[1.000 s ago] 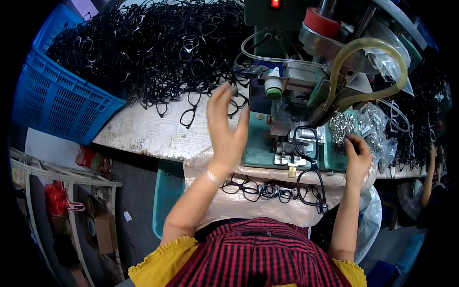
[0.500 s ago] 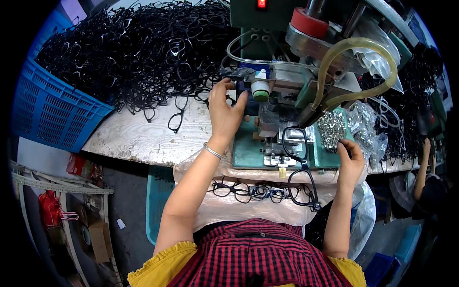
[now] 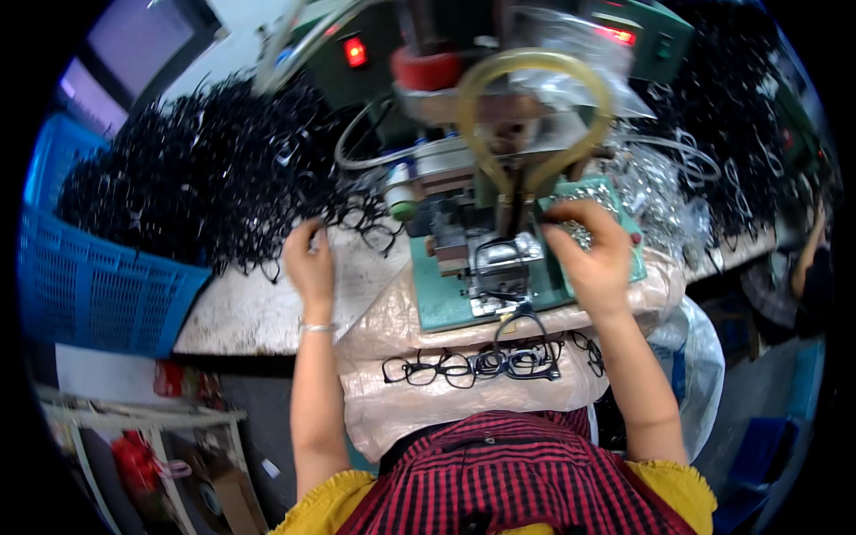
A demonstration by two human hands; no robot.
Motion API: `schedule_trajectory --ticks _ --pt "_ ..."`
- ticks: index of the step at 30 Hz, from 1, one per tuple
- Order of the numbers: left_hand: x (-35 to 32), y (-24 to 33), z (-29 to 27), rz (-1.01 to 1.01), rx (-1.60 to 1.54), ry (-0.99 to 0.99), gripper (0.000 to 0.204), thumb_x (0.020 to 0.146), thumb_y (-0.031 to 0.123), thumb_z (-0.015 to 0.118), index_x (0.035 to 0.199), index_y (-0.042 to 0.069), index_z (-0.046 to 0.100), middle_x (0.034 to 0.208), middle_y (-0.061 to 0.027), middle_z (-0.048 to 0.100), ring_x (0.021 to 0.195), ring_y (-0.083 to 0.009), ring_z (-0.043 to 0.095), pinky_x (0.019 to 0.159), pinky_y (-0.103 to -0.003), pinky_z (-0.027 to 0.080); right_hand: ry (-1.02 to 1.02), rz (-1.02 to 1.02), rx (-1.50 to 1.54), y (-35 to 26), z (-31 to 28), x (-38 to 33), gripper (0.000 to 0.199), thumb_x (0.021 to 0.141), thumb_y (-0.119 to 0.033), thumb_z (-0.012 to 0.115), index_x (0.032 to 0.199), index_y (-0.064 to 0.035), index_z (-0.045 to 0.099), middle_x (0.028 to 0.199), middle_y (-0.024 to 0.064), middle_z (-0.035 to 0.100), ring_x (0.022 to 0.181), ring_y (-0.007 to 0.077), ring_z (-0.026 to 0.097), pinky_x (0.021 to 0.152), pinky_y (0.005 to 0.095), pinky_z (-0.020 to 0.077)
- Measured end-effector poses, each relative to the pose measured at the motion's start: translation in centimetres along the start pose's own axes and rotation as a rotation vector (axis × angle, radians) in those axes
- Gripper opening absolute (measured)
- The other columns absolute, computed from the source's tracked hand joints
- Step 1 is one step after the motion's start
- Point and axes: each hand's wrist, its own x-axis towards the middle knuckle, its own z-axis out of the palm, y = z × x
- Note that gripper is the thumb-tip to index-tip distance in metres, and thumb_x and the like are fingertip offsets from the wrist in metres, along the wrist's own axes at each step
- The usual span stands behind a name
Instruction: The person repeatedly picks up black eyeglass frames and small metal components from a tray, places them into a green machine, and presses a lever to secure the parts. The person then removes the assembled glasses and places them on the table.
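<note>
My left hand (image 3: 308,266) is at the edge of a heap of black eyeglass frames (image 3: 205,178), over the white worktop. Its fingers are curled together; what they hold, if anything, is hidden. My right hand (image 3: 596,257) is beside the machine's fixture, partly over a green tray of small shiny metal pieces (image 3: 584,198). Thumb and forefinger come close together near the machine's tip; anything between them is too small to make out. One black eyeglass frame (image 3: 524,314) sits at the metal fixture (image 3: 501,259), its lower half hanging over the front edge.
Several eyeglass frames (image 3: 446,367) lie on the pale sheet before me. The green press machine (image 3: 437,98) has a yellowish looped hose (image 3: 535,58). A blue basket (image 3: 107,285) stands at left, clear plastic bags (image 3: 664,201) at right. Another person's arm (image 3: 810,254) shows far right.
My left hand has left the machine's side and moved left to the heap's edge. My right hand has moved from the tray's front toward the fixture. The whole view has shifted.
</note>
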Motion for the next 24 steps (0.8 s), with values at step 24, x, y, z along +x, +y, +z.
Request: schedule_trajectory --ticks 24 --pt "-1.0 1.1 -2.5 0.374 0.249 -0.736 0.041 0.074 0.003 0.058 0.114 0.011 0.057 0.089 -0.0145 0.061 0.082 -0.0357 0.06 0.07 -0.045 0.049 -0.058 0.104 0.087 -1.6 -0.8 -1.3 0.039 0.079 -0.004 0.071 0.117 0.0003 0.062 0.11 0.0107 0.067 0.107 0.0226 0.062 0.096 0.0346 0.046"
